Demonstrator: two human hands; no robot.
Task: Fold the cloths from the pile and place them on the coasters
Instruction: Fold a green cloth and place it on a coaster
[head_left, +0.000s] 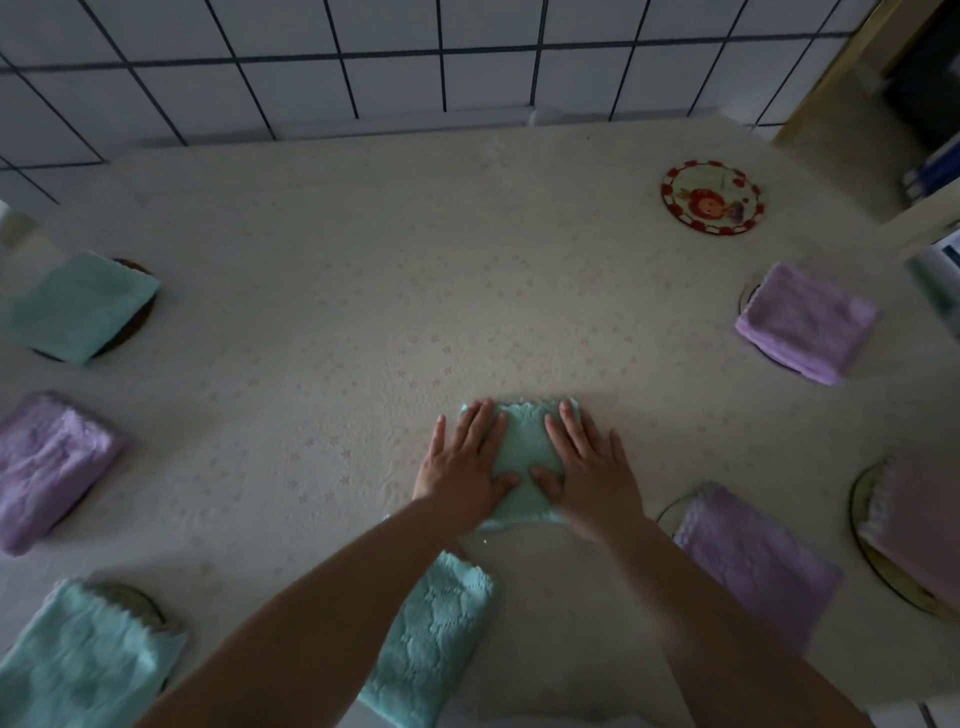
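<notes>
A folded teal cloth (525, 452) lies on the table's near middle. My left hand (465, 460) and my right hand (589, 467) both press flat on it, fingers straight, one on each side. Another teal cloth (431, 639) lies under my left forearm at the near edge. Folded cloths sit on coasters around the table: teal (78, 306), purple (47, 462) and teal (78, 660) on the left; purple (805, 322), purple (753, 561) and pinkish (919, 525) on the right. A round red-rimmed coaster (711, 197) at the far right is bare.
The table (363, 260) wears a pale flowered covering and meets a white tiled wall (363, 57) at the back. A wooden door frame (831, 67) and shelving stand at the far right.
</notes>
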